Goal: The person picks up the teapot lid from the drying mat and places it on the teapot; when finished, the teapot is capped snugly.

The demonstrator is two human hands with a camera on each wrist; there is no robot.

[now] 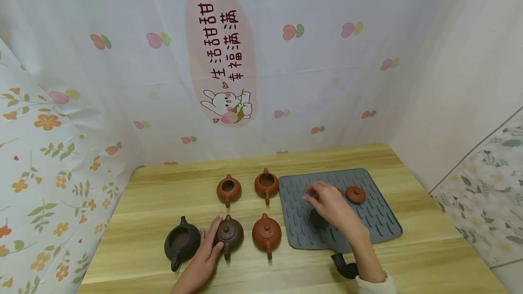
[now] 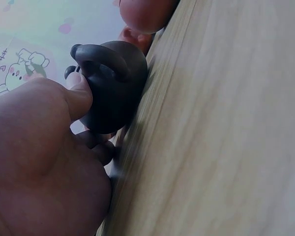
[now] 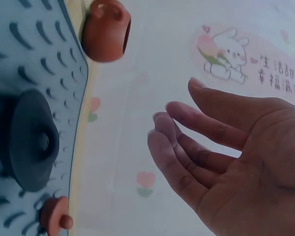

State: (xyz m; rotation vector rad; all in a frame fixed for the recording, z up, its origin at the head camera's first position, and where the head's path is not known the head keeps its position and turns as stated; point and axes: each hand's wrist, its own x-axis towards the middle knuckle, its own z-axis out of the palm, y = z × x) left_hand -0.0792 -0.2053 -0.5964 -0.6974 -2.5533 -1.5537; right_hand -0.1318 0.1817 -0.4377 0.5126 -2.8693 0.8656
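My left hand [image 1: 207,249] holds the dark brown teapot [image 1: 229,234], whose lid is on. In the left wrist view the thumb [image 2: 79,97] presses near its handle, and the other fingers lie along its far side, partly hidden. Just left of that hand stands a black teapot [image 1: 180,243] without a lid. Above the grey ridged mat [image 1: 294,221] my right hand [image 1: 331,202] hovers, fingers loosely bent and holding nothing. Below it on the mat lies a black lid [image 3: 32,140], partly hidden by the hand in the head view. An orange-brown lid [image 1: 356,194] lies beside it.
A lidded orange-brown teapot [image 1: 267,235] stands right of the dark brown one. Two lidless reddish teapots, one on the left [image 1: 229,190] and one by the mat [image 1: 267,184], stand farther back. A printed curtain [image 1: 163,80] hangs behind the wooden table [image 1: 135,221].
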